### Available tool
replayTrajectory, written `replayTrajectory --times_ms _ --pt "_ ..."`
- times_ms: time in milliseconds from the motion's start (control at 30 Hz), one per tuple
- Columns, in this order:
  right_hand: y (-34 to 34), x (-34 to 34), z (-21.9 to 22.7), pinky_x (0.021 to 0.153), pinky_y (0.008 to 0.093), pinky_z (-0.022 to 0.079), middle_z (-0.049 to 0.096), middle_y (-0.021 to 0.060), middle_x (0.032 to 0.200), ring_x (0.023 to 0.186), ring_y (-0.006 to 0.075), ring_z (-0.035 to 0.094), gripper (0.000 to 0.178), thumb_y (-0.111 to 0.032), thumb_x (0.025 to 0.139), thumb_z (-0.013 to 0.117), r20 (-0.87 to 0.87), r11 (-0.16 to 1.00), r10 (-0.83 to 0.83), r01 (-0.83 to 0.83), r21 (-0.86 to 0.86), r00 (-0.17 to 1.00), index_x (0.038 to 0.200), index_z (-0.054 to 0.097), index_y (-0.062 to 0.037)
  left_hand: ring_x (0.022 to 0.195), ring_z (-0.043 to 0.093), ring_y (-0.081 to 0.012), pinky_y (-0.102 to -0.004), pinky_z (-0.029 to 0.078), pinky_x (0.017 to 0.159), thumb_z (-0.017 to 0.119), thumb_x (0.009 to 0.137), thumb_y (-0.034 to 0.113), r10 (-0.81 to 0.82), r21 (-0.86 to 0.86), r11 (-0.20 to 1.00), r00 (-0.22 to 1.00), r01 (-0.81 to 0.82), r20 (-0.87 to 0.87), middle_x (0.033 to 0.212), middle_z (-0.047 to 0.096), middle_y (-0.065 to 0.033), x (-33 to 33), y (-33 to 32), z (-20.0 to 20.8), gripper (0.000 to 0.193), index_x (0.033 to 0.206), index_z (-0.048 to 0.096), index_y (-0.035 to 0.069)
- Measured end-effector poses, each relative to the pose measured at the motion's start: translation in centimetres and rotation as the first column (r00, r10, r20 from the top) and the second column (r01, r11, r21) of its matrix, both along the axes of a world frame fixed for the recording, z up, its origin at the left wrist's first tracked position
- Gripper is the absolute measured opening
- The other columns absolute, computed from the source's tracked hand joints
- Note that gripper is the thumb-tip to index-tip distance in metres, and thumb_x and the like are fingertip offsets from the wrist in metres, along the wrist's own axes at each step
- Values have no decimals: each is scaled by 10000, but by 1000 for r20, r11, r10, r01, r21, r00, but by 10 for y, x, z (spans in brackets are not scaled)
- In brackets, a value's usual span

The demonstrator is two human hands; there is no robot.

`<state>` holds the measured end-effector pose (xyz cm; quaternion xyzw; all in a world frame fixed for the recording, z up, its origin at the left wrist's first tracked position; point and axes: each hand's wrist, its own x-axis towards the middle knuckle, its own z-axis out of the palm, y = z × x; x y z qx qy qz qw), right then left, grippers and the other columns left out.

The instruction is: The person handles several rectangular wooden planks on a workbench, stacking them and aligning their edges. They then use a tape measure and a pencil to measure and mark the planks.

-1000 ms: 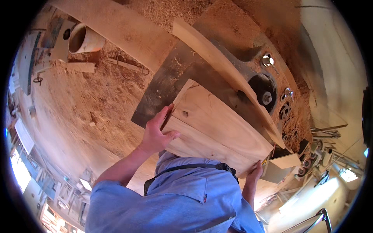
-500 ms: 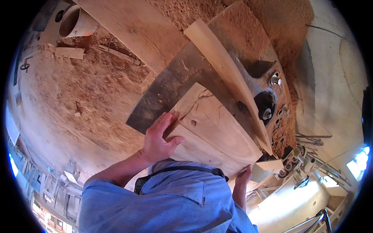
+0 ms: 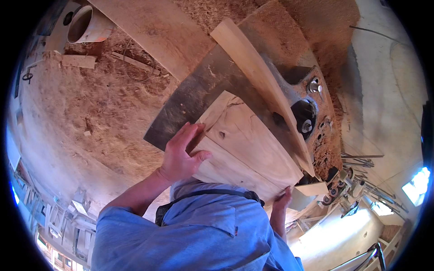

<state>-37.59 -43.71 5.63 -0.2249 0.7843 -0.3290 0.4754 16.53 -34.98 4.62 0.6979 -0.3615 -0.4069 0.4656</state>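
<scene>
A pale wooden board (image 3: 253, 140), with a dark knot and cracks near its far end, lies over the dark metal table (image 3: 190, 97) of a woodworking machine. Its near part reaches back to my waist. My left hand (image 3: 181, 156) grips the board's left edge, fingers over the side and thumb lying toward the top face. At the near right corner, my right hand (image 3: 282, 201) is closed on the board; some of its fingers are hidden. Along the board's right side stands a long wooden fence (image 3: 257, 67), a narrow gap between them at the far end.
Right of the fence is a cast machine body (image 3: 316, 119) with bolts and sawdust. A small wood block (image 3: 312, 189) sits near my right hand. Sawdust covers the floor at left, with offcuts (image 3: 79, 61) and a white bucket (image 3: 90, 27). Metal rods (image 3: 384, 196) lie at right.
The whole scene has shifted slightly up and left in the view. Both hands keep their hold, and the board shows no clear movement against the machine table.
</scene>
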Motion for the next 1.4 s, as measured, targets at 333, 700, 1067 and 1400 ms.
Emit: replayTrajectory --times_ms 333,700,1067,1400 --pt "-5 5 0 1061 380 436 640 52 1253 1177 218 579 416 -243 976 636 3 999 -34 35 -38 999 1343 579 -57 1137 668 -335 -395 519 985 887 730 253 99 -79 992 995 -101 -27 1189 687 -217 -15 2 -14 688 1265 592 -63" --pt "4 -6 -24 791 318 441 657 37 879 849 127 544 359 -338 1002 587 -430 962 159 -238 -136 889 934 711 -9 1237 614 -268 -373 459 1070 816 836 203 32 -109 994 997 -24 65 1325 647 -201 -19 9 -25 767 1418 438 -125" --pt "12 -5 -27 701 368 479 642 106 754 753 187 600 401 -309 1061 452 -512 890 228 -391 -236 828 948 675 5 1392 467 -346 -415 395 1129 626 977 196 -130 32 991 852 132 508 1507 463 -233 -19 8 -26 621 1494 390 -53" --pt "57 -66 -30 1011 414 508 683 186 1204 1148 297 647 473 -342 1071 448 780 947 -97 298 -119 618 1296 582 52 1443 355 -397 -486 245 1210 590 985 248 -197 20 913 398 406 896 1540 414 -227 -186 -66 -5 541 1432 468 -30"
